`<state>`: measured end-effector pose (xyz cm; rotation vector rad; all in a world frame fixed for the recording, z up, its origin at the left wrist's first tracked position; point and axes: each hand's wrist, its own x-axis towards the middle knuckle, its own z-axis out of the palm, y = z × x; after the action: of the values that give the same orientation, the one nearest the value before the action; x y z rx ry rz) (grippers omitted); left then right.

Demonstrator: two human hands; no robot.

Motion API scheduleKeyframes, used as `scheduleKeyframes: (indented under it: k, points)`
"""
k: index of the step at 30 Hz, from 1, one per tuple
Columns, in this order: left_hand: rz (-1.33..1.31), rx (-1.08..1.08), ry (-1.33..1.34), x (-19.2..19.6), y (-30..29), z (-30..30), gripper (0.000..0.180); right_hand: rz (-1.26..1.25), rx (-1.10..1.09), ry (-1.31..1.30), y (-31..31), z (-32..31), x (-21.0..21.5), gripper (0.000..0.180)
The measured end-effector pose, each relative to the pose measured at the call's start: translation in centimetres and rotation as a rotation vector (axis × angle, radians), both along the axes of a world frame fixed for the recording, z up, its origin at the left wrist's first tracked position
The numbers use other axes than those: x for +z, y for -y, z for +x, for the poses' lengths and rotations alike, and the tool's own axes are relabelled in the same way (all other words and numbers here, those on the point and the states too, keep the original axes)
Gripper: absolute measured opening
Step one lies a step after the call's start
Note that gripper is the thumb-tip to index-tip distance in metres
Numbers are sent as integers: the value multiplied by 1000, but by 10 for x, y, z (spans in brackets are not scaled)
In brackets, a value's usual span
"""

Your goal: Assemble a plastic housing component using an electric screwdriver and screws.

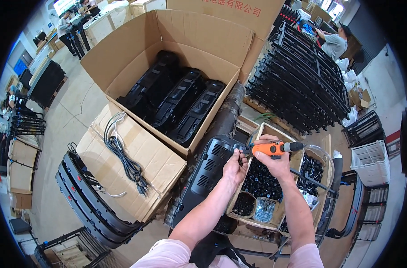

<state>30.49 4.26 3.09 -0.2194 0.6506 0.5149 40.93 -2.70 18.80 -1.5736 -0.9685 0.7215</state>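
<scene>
My right hand (275,158) grips an orange power screwdriver (270,148) held level, its tip pointing left at the edge of a black vented plastic housing (208,172). A clear hose (322,154) runs from the tool's right end. My left hand (234,167) rests on the housing's right edge, fingers pinched right by the tool's tip; whether it holds a small part I cannot tell. Below both hands sits a wooden compartment tray (237,196) with black small parts and silver screws (264,210).
A large open cardboard box (123,67) holds three black housings (179,102). Bundled black cables (127,163) lie on a box flap. Curved black frames (85,203) lie at left, stacked black racks (302,85) at upper right, a white crate (371,161) at right. Other people work at the far edges.
</scene>
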Motion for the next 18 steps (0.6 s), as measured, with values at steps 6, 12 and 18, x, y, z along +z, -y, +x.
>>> scheduleKeyframes:
  k: [6,12,18]
  points:
    - [-93,-24,118,-3,-9,-7,22,12,-4,-25,-2,-7,3,50]
    - [-68,-34,155,4,-13,-12,21,3,0,-26,-12,-10,4,50]
    - [-45,2,147,14,-24,-14,26,39,6,-50,-31,-13,3,50]
